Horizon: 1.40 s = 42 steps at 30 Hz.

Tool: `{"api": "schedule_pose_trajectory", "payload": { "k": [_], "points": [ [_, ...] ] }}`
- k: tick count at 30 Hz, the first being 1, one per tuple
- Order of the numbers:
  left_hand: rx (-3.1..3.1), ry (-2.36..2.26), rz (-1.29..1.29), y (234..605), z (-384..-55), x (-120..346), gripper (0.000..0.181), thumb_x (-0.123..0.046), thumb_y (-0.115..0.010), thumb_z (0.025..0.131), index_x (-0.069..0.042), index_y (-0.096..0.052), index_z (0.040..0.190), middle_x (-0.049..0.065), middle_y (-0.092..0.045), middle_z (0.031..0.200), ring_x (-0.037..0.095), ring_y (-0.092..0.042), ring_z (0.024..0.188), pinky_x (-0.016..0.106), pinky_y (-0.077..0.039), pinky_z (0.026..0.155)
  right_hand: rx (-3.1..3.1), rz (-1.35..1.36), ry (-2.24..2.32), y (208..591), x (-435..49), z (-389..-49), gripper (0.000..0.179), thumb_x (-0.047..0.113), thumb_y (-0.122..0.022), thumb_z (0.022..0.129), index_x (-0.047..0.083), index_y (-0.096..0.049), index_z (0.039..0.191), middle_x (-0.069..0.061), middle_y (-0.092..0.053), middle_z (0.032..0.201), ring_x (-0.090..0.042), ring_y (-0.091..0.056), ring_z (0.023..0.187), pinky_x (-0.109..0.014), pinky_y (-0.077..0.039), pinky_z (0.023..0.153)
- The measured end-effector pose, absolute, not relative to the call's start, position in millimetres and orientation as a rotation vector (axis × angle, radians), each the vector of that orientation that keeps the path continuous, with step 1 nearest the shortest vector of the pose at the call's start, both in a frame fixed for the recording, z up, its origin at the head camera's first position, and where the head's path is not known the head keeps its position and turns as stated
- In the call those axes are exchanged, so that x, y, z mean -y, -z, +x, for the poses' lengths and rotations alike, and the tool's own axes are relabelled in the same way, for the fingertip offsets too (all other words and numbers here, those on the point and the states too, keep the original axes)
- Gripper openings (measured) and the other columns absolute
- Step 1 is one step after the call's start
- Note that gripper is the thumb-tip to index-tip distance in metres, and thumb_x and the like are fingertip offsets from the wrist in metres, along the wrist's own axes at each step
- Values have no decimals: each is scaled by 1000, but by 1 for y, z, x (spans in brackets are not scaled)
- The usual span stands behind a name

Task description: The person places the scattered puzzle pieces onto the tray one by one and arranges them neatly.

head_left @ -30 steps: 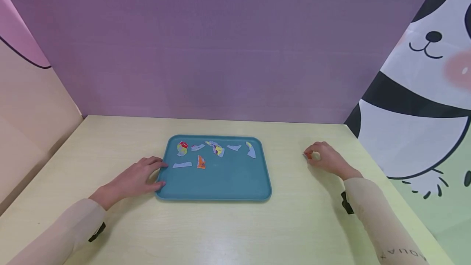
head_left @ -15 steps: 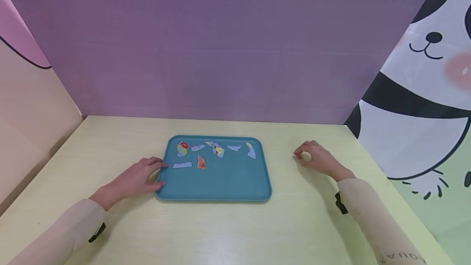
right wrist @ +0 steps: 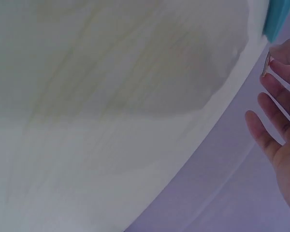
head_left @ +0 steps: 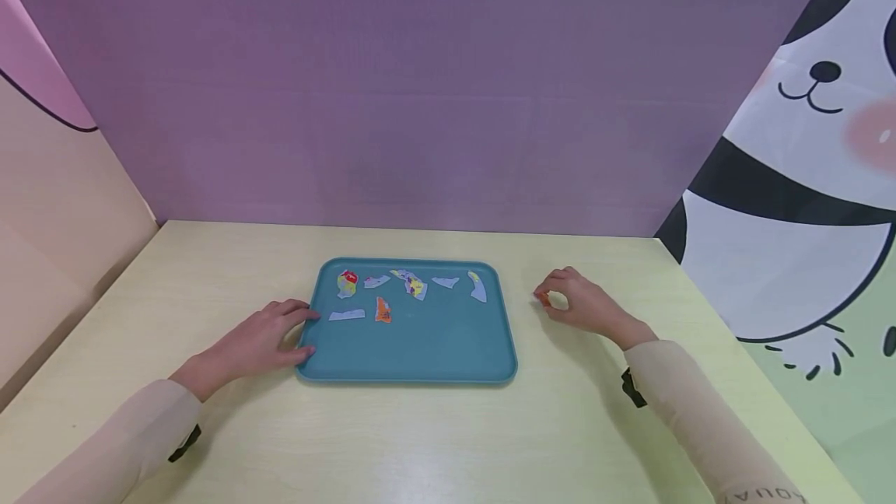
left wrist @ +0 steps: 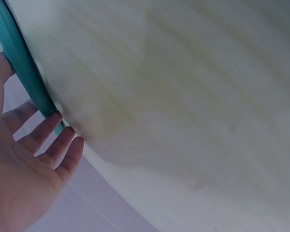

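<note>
In the head view a blue-green tray (head_left: 448,348) lies on the table. Several flat printed pieces with irregular edges rest on it, among them an orange piece (head_left: 383,309), a red-and-yellow piece (head_left: 347,283) and a pale strip (head_left: 347,315). My left hand (head_left: 255,344) touches the tray's left rim, its fingers loosely extended; the left wrist view shows the fingertips at the teal edge. To the right of the tray, my right hand (head_left: 588,306) pinches a small thin orange piece (head_left: 543,299) between thumb and fingers. Seen from the right wrist, this piece (right wrist: 266,64) appears edge-on.
The light wooden table (head_left: 420,442) extends around the tray. A purple backdrop (head_left: 420,99) stands at the table's far edge, and a panda-printed panel (head_left: 791,271) rises at the right. A pale wall (head_left: 56,216) is on the left.
My right hand has moved left toward the tray with the small orange piece in its pinch. The left hand, the tray and the pieces on it have stayed put.
</note>
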<state>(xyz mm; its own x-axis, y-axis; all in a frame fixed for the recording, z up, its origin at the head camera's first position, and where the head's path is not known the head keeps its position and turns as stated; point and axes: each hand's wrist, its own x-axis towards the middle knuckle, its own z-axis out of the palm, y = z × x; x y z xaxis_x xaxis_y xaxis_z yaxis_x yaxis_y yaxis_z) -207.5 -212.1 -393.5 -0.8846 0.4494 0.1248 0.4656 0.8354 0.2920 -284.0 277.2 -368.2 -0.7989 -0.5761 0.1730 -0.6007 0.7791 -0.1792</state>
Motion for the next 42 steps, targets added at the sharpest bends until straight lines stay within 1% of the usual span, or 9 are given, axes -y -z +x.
{"api": "schedule_pose_trajectory", "payload": {
  "k": [10,15,23,26,33,38,42],
  "points": [
    [2963,496,-737,393,-207,212,49,-30,-68,79,-3,-57,119,16,-53,123,35,-51,111,51,-46,91,2786,1103,-352,365,-248,-279,15,5,-67,77,9,-66,92,0,-61,96,-18,-49,95,-36,-49,82],
    [2957,495,-741,394,-208,213,49,-31,-68,79,-3,-58,118,16,-53,122,35,-51,110,50,-46,91,2753,1168,-340,365,-233,-277,19,7,-68,76,8,-67,95,0,-61,94,-16,-49,93,-33,-50,80],
    [2957,501,-747,395,-209,213,48,-30,-68,79,-3,-58,118,16,-54,122,35,-51,110,51,-46,90,2707,1272,-301,365,-208,-276,13,6,-68,76,10,-66,88,2,-58,86,-12,-46,86,-28,-47,76],
    [2961,502,-745,395,-208,213,48,-30,-68,79,-3,-57,118,16,-54,122,35,-51,110,51,-46,90,2689,1305,-302,364,-199,-274,13,7,-68,77,10,-66,89,2,-58,87,-12,-46,86,-28,-47,76],
    [2958,490,-743,396,-209,213,48,-30,-67,79,-4,-58,118,16,-54,122,35,-51,110,50,-47,90,2635,1376,-244,362,-179,-275,14,10,-68,77,9,-67,91,1,-60,89,-14,-49,86,-30,-46,81],
    [2968,483,-735,395,-209,212,48,-31,-67,79,-4,-58,118,16,-54,122,35,-51,110,50,-46,91,2616,1407,-216,360,-166,-275,12,11,-68,77,10,-67,89,0,-60,88,-15,-49,86,-30,-46,79],
    [2969,483,-734,394,-208,212,48,-31,-67,79,-4,-58,118,16,-54,122,35,-51,110,51,-46,91,2622,1420,-221,358,-156,-275,12,12,-67,78,11,-67,90,1,-60,90,-16,-50,89,-30,-47,80]
  ]
}}
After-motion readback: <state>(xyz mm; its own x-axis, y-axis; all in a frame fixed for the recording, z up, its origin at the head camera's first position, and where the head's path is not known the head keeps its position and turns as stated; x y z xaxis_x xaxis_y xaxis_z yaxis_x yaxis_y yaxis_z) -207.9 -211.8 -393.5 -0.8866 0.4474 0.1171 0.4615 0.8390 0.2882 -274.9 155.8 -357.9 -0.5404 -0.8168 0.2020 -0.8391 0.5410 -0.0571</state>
